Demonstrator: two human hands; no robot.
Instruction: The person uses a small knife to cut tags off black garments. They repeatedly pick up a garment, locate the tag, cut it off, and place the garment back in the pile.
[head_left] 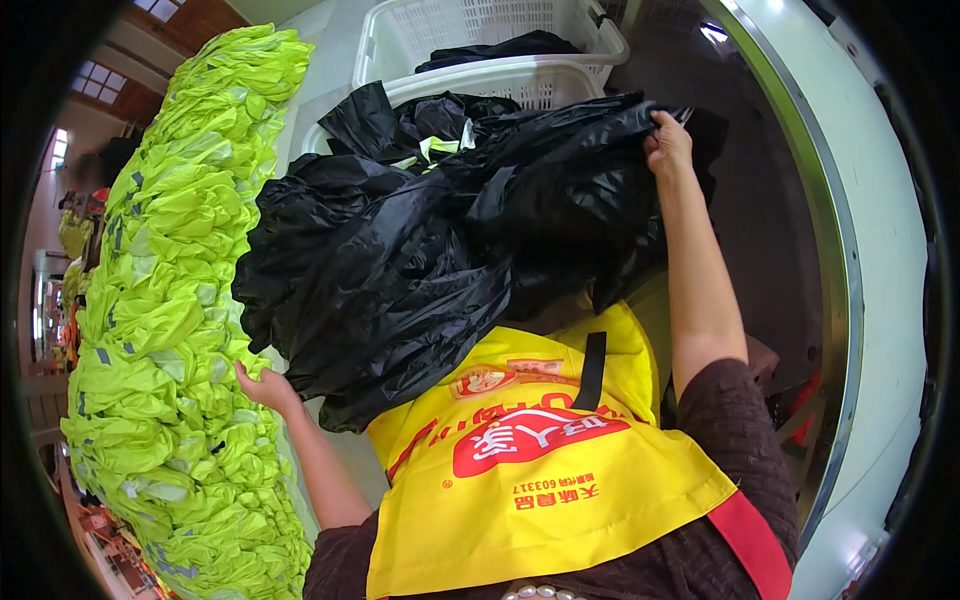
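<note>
A large crumpled spread of shiny black fabric (pixel 400 260) lies in front of me, from the basket's edge down to my lap. My right hand (pixel 670 145), at the end of a stretched-out arm, is closed on its far right edge. Lower left, beside the near edge of the black fabric, my left hand (pixel 266 388) has its fingers apart and grips nothing visible. Next to that hand rises a long pile of bunched neon-yellow garments (pixel 190 300). A small neon-yellow piece (pixel 440 148) shows among the black folds. Exact garment shapes are hidden by the folds.
Two white plastic baskets stand beyond the fabric; the farther basket (pixel 400 35) holds more black cloth (pixel 500 48). A yellow apron (pixel 560 490) covers my front. Right of me runs a curved-looking metal edge (pixel 835 200) beside a pale surface (pixel 890 260).
</note>
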